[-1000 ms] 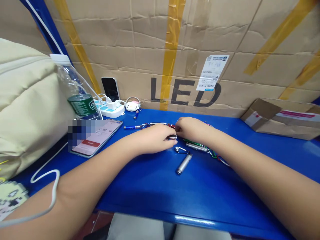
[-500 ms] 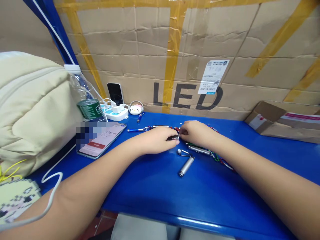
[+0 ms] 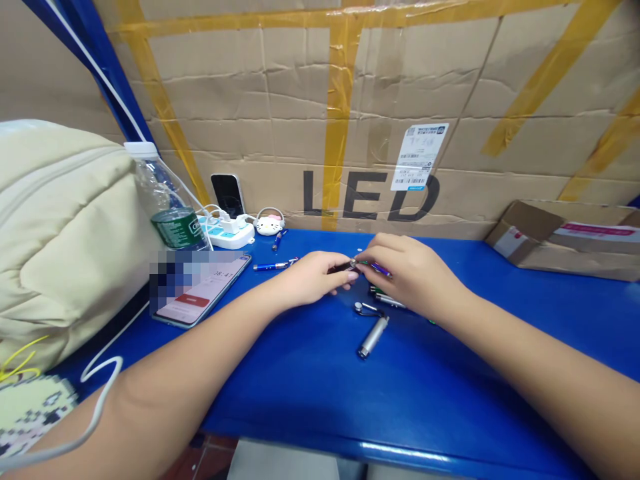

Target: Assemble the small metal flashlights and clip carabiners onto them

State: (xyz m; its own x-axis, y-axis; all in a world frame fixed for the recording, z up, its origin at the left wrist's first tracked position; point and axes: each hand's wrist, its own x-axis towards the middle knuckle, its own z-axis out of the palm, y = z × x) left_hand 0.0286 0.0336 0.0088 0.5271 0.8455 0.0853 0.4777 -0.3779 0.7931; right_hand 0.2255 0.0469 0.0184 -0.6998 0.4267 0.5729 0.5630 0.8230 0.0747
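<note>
My left hand [image 3: 320, 277] is closed around a small black tube with a silver end, which looks like a mini flashlight [image 3: 341, 267]. At that silver end, the thumb and fingers of my right hand [image 3: 400, 263] pinch together; whether they hold a separate small part is hidden. Below my hands lies a silver mini flashlight [image 3: 373, 338], with a loose cap [image 3: 359, 308] and a dark strap at its top. Under my right hand, a purple pen-like tube [image 3: 381, 269] and another silver tube [image 3: 390, 301] show in part. A blue tube [image 3: 270, 267] lies beyond my left wrist.
A phone [image 3: 200, 297] with a running timer lies left, beside a bottle [image 3: 175, 227] and a cream bag [image 3: 75, 233]. A power strip [image 3: 230, 235], a white cat-face item [image 3: 269, 226] and another blue tube [image 3: 279, 240] sit behind. An open cardboard box [image 3: 565, 240] stands right.
My right hand has lifted from the tubes on the table and come to the end of the black flashlight. My left hand still holds that flashlight. The view has shifted slightly.
</note>
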